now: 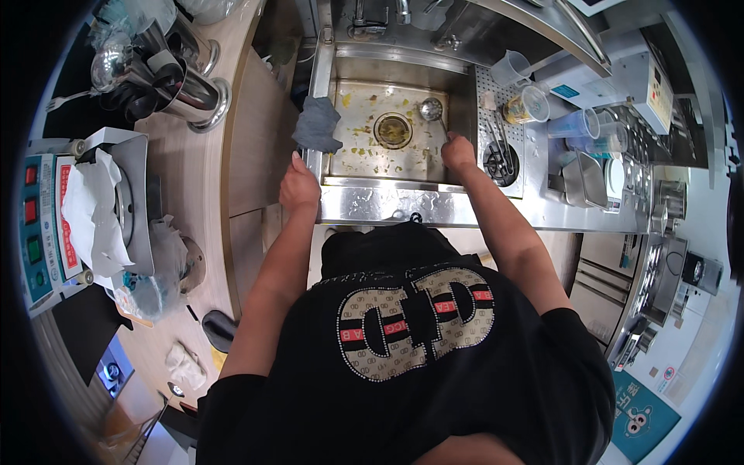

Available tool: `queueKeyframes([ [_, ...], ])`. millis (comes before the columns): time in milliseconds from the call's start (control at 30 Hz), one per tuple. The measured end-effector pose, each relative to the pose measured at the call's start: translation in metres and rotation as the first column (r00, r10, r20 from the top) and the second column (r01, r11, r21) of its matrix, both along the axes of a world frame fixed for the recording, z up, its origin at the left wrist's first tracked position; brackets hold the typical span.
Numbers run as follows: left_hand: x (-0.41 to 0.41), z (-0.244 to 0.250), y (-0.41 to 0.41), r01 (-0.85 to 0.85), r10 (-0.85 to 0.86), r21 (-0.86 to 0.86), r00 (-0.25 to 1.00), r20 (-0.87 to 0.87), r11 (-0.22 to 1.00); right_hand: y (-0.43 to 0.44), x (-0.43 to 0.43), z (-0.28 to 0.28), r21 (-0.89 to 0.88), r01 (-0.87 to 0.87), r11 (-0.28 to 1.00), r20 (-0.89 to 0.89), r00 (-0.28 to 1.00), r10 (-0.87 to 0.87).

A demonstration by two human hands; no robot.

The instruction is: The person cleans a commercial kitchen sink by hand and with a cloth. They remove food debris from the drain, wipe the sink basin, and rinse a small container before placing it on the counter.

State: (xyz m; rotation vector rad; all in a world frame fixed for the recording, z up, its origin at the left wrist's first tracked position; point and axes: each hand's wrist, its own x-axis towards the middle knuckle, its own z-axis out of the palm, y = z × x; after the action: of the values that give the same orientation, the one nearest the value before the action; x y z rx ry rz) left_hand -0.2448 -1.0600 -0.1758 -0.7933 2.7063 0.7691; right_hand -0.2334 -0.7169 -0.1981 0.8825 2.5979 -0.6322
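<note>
My right hand grips the handle of a metal ladle, whose round bowl is inside the stainless steel sink. Scraps of green and yellow food lie scattered on the sink floor, around a round drain with more scraps in it. At the sink's left rim is my left hand, thumb pointing up. Its fingers are turned away from view, so I cannot tell if they hold the rim. Just beyond that hand, a grey cloth drapes over the rim.
Right of the sink, a perforated drain panel carries a clear measuring jug, a plastic cup and metal tongs. Faucets stand behind the basin. On the left wooden counter are steel utensil holders and a sealing machine.
</note>
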Motion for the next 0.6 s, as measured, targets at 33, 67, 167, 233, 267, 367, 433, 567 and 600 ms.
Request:
queueKeyframes([
  [33, 0.000, 0.001, 0.001, -0.013, 0.013, -0.010, 1.000, 0.000, 1.000, -0.003, -0.005, -0.001, 0.026, 0.020, 0.999, 0.005, 1.000, -0.020],
  [67, 0.000, 0.000, 0.001, -0.012, 0.013, -0.017, 1.000, 0.015, 1.000, -0.005, -0.009, -0.002, 0.046, 0.041, 0.998, 0.047, 0.998, -0.043],
  [167, -0.001, 0.000, 0.000, -0.020, 0.021, -0.031, 0.999, 0.040, 0.999, -0.018, -0.018, 0.005, 0.067, 0.104, 0.992, 0.053, 0.993, -0.108],
  [233, -0.001, 0.008, 0.004, -0.016, 0.017, -0.034, 0.999, 0.046, 0.999, -0.021, -0.025, -0.002, 0.069, 0.082, 0.994, 0.104, 0.991, -0.089],
  [267, -0.001, 0.008, 0.005, -0.017, 0.018, -0.029, 0.999, 0.042, 0.999, -0.023, -0.028, -0.008, 0.065, 0.067, 0.996, 0.114, 0.991, -0.074],
  [367, -0.002, 0.008, 0.004, -0.022, 0.024, -0.046, 0.999, 0.036, 0.999, -0.043, -0.041, -0.009, 0.041, 0.044, 0.998, 0.107, 0.993, -0.048],
  [433, -0.005, 0.010, 0.003, -0.015, 0.017, -0.023, 0.996, 0.084, 1.000, -0.057, -0.049, -0.011, 0.023, 0.020, 1.000, 0.082, 0.996, -0.022],
  [567, -0.005, 0.009, 0.003, -0.024, 0.025, -0.010, 0.996, 0.089, 1.000, -0.089, -0.069, -0.029, -0.053, -0.105, 0.993, 0.064, 0.992, 0.108],
  [600, -0.005, 0.007, 0.003, -0.016, 0.017, -0.018, 0.996, 0.090, 1.000, -0.100, -0.073, -0.024, -0.093, -0.110, 0.990, 0.091, 0.989, 0.118],
])
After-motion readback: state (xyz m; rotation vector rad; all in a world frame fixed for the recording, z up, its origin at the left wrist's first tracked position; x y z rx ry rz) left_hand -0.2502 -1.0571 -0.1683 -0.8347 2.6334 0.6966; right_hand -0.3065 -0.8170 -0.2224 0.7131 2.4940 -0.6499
